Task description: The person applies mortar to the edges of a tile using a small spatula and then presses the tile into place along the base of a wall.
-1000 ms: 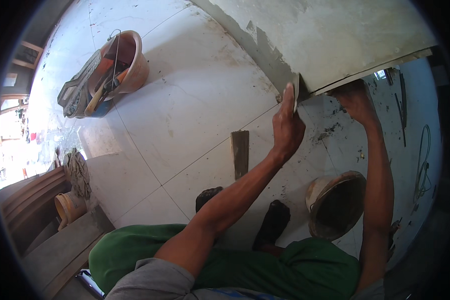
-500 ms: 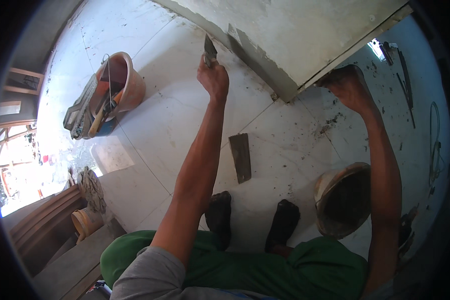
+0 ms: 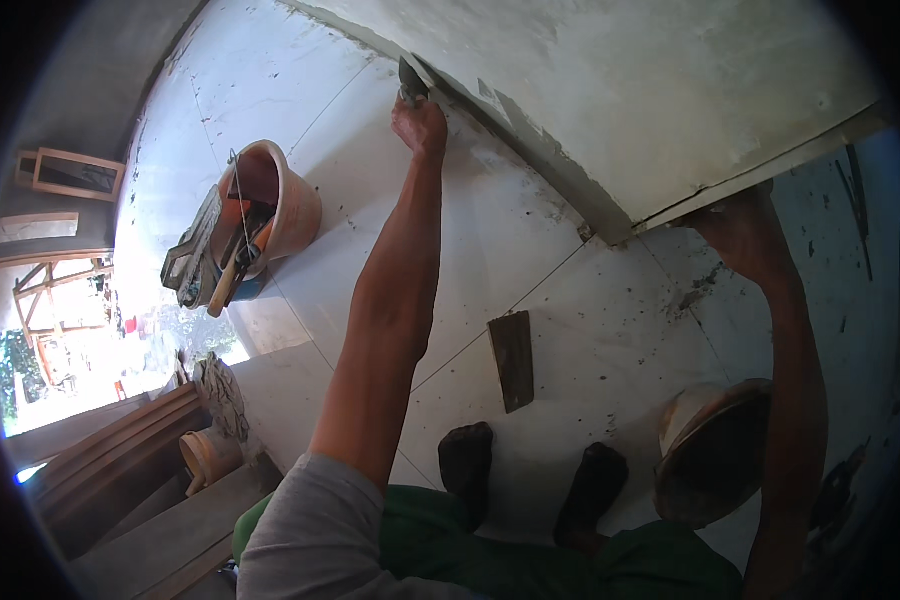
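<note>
My left hand (image 3: 420, 122) is closed round a small pointing trowel (image 3: 411, 78), reaching far forward. The grey blade lies at the foot of a plastered wall (image 3: 710, 100), where a darker, damp-looking strip of mortar (image 3: 530, 150) runs along the base. On the right, my right hand (image 3: 748, 238) is up against the wall's end edge (image 3: 770, 168), its fingers hidden behind that edge. A flat, tapered wooden piece (image 3: 512, 362) lies on the floor between my feet and the wall.
An orange bucket (image 3: 295, 215) with tools stands at left on the pale tiled floor (image 3: 370, 200). A dirty bucket (image 3: 685, 440) sits tilted beside my right foot. Stacked boards (image 3: 120, 450), a small tub (image 3: 210, 455) and a crumpled cloth (image 3: 220, 395) are at lower left.
The view has shifted, so the floor things appear lower and farther right. My left hand has moved the trowel farther along the wall's foot. My right hand stays at the end edge.
</note>
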The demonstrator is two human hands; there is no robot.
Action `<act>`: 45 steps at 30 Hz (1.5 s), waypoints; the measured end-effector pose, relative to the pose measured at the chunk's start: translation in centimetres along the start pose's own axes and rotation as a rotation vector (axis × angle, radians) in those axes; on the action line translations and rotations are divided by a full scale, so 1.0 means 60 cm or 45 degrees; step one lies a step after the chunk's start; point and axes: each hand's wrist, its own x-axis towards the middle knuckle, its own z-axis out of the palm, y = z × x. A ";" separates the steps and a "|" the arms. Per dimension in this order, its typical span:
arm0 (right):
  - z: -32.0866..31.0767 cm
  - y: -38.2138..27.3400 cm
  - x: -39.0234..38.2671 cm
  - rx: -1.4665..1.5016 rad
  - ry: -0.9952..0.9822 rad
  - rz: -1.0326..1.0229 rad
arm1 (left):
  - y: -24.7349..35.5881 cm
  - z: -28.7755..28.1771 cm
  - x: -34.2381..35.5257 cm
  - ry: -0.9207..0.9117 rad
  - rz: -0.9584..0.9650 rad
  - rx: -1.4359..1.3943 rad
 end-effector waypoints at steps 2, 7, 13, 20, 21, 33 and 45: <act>0.004 -0.008 0.001 0.030 0.023 0.083 | -0.003 0.012 0.013 0.017 -0.002 -0.080; 0.011 0.028 -0.001 -0.010 0.088 -0.172 | -0.019 0.028 0.012 -0.074 0.023 -0.004; -0.006 0.017 0.013 0.240 -0.001 -0.121 | -0.040 0.028 -0.062 -0.046 0.348 0.027; -0.005 0.018 0.010 0.018 0.014 -0.325 | 0.049 -0.006 -0.224 -0.192 0.121 -0.263; -0.008 0.016 0.013 -0.026 -0.033 -0.332 | 0.048 -0.012 -0.240 -0.238 0.137 -0.251; 0.013 0.037 0.015 0.113 0.068 -0.474 | 0.144 -0.062 -0.439 -0.273 0.046 -0.361; 0.007 0.037 0.018 0.217 -0.116 -0.178 | 0.195 -0.053 -0.580 -0.266 -0.094 -0.393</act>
